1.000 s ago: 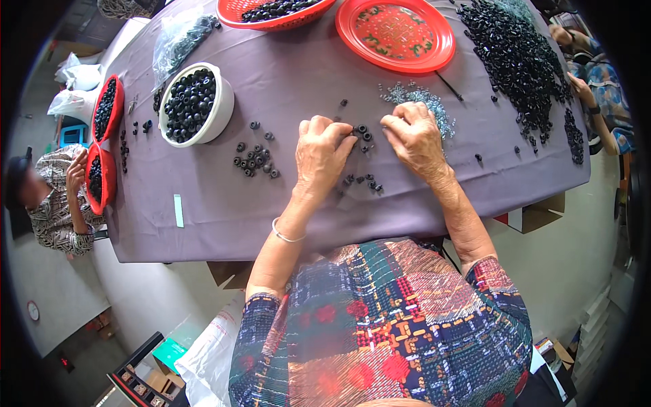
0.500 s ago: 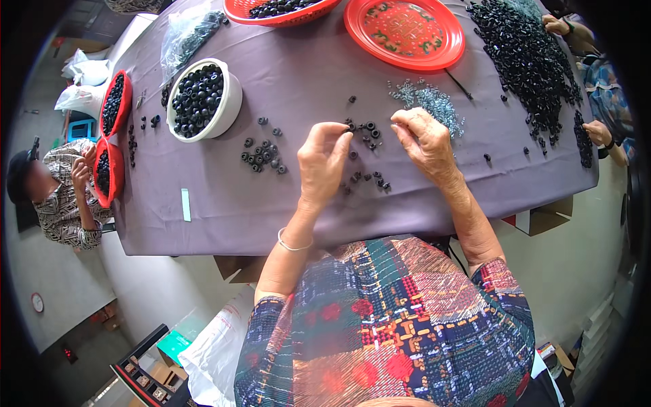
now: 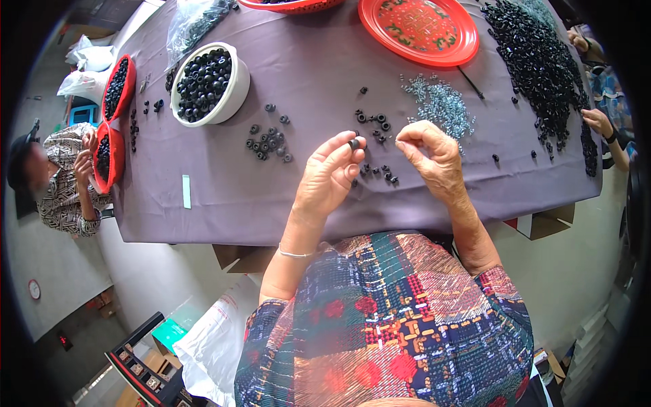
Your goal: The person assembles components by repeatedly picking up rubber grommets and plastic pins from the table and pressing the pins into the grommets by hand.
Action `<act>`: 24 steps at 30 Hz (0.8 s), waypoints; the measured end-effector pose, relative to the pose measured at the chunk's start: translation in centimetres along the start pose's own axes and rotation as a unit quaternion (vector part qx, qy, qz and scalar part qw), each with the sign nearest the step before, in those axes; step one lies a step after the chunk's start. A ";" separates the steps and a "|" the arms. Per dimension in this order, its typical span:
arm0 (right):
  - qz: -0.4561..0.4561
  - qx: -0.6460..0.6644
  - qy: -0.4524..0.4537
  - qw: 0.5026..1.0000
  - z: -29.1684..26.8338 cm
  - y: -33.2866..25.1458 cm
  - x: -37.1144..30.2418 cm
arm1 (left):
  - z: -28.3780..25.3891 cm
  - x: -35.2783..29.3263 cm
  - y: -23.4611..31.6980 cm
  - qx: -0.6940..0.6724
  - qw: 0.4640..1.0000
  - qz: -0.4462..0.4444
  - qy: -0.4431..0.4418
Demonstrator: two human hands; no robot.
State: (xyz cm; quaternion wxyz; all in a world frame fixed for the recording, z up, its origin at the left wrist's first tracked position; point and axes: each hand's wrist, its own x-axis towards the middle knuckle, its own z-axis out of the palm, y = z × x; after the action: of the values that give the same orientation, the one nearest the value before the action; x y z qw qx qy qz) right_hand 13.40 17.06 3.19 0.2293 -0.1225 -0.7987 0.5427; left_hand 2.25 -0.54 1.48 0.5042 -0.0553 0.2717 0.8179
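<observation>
My left hand pinches a small black round part between thumb and fingers, its palm partly turned up. To its right, my right hand has thumb and forefinger pressed together; what they hold, if anything, is too small to make out. Between and beyond the hands lie several loose black ring-shaped parts, with more black parts nearer me. Just past my right hand spreads a heap of small clear bluish pieces. A cluster of dark round parts rests left of my left hand.
A white tub of black round parts stands at left, near a clear plastic bag. A red tray lies at the back, beside a large black heap. One person sits left by red baskets; another person's hand is at right.
My left hand has turned its palm upward and drawn slightly toward me, exposing the black part in its fingers. My right hand has come slightly nearer, still pinched. The whole view has shifted a little.
</observation>
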 end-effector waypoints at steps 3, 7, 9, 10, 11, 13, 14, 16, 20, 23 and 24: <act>0.052 0.073 -0.016 0.996 0.1 -0.2 -0.5 | -0.1 -0.2 -0.5 -0.043 0.999 -0.020 -0.015; 0.126 0.183 -0.039 0.974 0.4 -0.8 -0.9 | 0.5 -0.9 -0.7 -0.043 0.999 -0.031 0.011; 0.138 0.207 -0.046 0.967 0.5 -1.2 -1.0 | 0.5 -1.1 -0.8 -0.028 0.999 -0.028 0.007; 0.154 0.229 -0.048 0.960 0.6 -1.2 -1.2 | 0.5 -1.2 -0.9 -0.029 0.999 -0.027 0.008; 0.169 0.251 -0.051 0.952 0.7 -1.3 -1.3 | 0.6 -1.3 -0.9 -0.010 0.999 -0.033 0.009; 0.167 0.252 -0.052 0.952 0.9 -1.5 -1.4 | 0.5 -1.5 -1.0 0.009 0.999 -0.038 0.009; 0.164 0.254 -0.052 0.952 1.0 -1.6 -1.5 | 0.3 -1.6 -1.2 0.010 0.999 -0.037 0.004; 0.163 0.260 -0.048 0.950 1.1 -1.6 -1.7 | 0.3 -1.7 -1.4 0.011 0.999 -0.036 -0.001; 0.166 0.277 -0.047 0.945 1.1 -2.1 -1.9 | 0.2 -2.0 -1.6 0.030 0.999 -0.033 -0.003; 0.157 0.255 -0.052 0.953 1.1 -2.2 -2.0 | 0.1 -2.2 -1.7 0.022 0.999 -0.037 -0.014; 0.158 0.255 -0.053 0.952 1.1 -2.1 -2.1 | 0.1 -2.3 -1.7 0.021 0.999 -0.040 -0.014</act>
State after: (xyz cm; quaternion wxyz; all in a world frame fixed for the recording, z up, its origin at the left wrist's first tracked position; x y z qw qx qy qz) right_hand 14.75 14.42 4.29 0.1218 -0.1556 -0.6150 0.7633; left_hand 4.86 -1.73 1.73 0.5409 -0.0443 0.2792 0.7921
